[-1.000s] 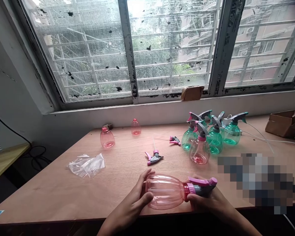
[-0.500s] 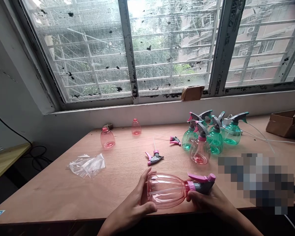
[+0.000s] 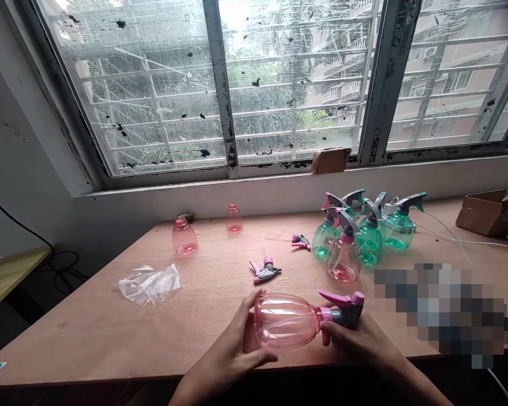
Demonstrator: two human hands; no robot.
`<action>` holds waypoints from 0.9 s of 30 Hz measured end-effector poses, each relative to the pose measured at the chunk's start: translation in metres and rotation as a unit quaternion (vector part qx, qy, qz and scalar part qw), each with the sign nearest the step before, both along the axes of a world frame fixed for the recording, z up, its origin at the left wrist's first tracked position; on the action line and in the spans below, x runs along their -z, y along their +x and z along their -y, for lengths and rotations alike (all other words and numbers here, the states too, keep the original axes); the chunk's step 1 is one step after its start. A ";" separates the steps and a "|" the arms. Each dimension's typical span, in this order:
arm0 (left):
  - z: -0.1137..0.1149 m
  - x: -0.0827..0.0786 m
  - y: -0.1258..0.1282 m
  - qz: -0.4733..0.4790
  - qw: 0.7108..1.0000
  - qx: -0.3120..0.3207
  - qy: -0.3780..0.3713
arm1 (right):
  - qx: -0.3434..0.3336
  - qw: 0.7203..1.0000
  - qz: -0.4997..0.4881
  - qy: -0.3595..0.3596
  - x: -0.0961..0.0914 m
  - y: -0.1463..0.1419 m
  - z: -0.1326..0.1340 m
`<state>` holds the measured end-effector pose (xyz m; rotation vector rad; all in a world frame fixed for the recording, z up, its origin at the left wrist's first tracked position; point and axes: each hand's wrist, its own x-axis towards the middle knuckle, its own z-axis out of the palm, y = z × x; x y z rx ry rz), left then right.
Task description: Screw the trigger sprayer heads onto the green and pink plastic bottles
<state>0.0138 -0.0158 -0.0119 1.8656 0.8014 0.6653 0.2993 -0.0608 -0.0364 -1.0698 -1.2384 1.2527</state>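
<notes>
Pink spray bottle [image 3: 285,321] is held on its side at the near edge of the surface [image 3: 110,332], body gripped by the left hand [image 3: 237,352], trigger head [image 3: 345,310] pinched by the right hand [image 3: 355,341]; body is best held firm and head turned square, so cross-threading is avoided.

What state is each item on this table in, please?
pink spray bottle: on its side, trigger head fitted
left hand: grip shut on the bottle's body
right hand: grip shut at the bottle's neck
headless pink bottles: upright, necks open
loose trigger heads: lying unattached
green spray bottles: upright, heads fitted
plastic bag: crumpled
</notes>
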 end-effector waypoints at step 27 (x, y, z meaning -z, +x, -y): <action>0.001 -0.010 -0.003 0.014 0.997 0.004 -0.081 | 0.006 1.000 -0.007 -0.022 -0.003 0.000 -0.001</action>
